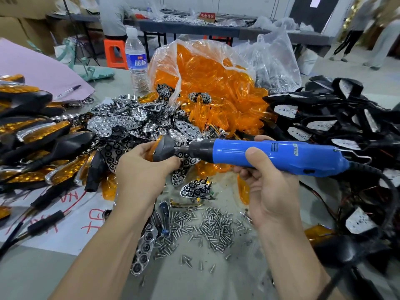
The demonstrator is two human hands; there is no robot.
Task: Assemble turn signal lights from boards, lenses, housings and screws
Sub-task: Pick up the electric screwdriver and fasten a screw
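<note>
**A:** From the head camera, what do the hands have?

**B:** The left hand [140, 169] has its fingers and thumb curled round a dark housing [165, 148]. It holds the housing up over the table [65, 276], in the middle of the picture. A strip of orange shows at the housing's left edge.

**A:** And the other hand?

**B:** The right hand [272, 191] is wrapped round a blue electric screwdriver [292, 154], thumb on top and fingers underneath. The tool lies roughly level and points left, with its tip meeting the back of the housing. I cannot tell whether a screw sits on the tip.

**A:** Where are the loose parts?

**B:** A pile of screws [207, 226] lies on the table just below the hands, between the forearms. Behind the hands is a heap of shiny reflectors [121, 122]. Behind that, an open clear bag [171, 53] spills orange lenses [216, 83]. On the right is a tangle of black shells [320, 113] with white boards [283, 110] and wires. The screwdriver's black cord [372, 169] curves down over them. On the left lie finished lights [49, 131], black with orange fronts.

**A:** Anything else?

**B:** A water bottle [135, 59] stands upright just beside the bag. A pen [68, 91] lies on a pink sheet [39, 68] at the far left. Farther back, a person [113, 16] is at another table, near an orange stool [114, 53].
</note>
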